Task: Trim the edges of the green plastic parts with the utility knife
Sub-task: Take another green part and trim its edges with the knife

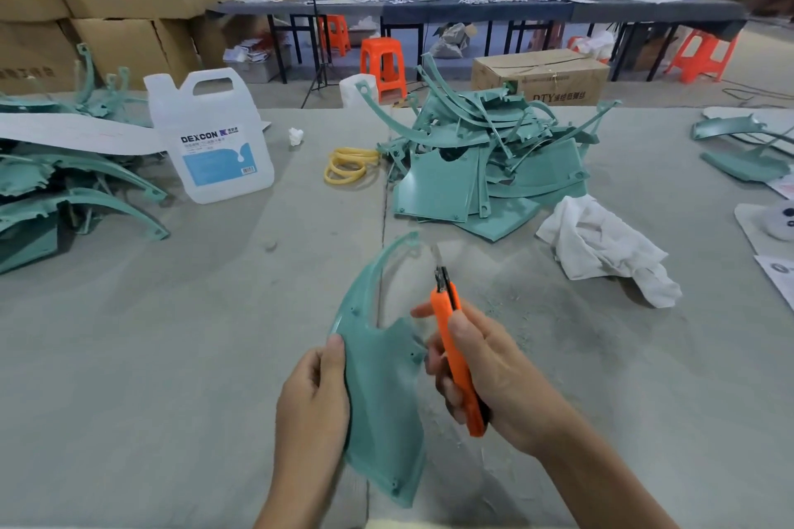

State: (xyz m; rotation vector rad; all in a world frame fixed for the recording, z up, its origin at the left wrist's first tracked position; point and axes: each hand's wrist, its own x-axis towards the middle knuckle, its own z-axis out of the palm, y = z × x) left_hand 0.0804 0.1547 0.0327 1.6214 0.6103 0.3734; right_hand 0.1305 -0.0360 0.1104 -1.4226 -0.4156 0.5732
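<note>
1. Green plastic part (378, 391), head view: a flat panel with a long thin arc, held above the grey table (172, 335) close to the person, arc tip pointing away.
2. Left hand (311, 404) grips the panel's left edge, with the thumb on the upper face and the fingers curled beneath.
3. Right hand (485, 374) is wrapped round the orange utility knife (457, 352), its handle lying diagonally across the palm. The blade is extended and points away, just beside the arc's inner edge. Contact between blade and part cannot be confirmed.
4. Central pile of green parts (477, 159) lies further back on the table. A second heap (64, 185) sits at the left edge.
5. White jug (215, 142) stands upright between the two heaps. Yellow bands (348, 170) lie just left of the central pile, and a crumpled white cloth (601, 249) lies at its right.
</note>
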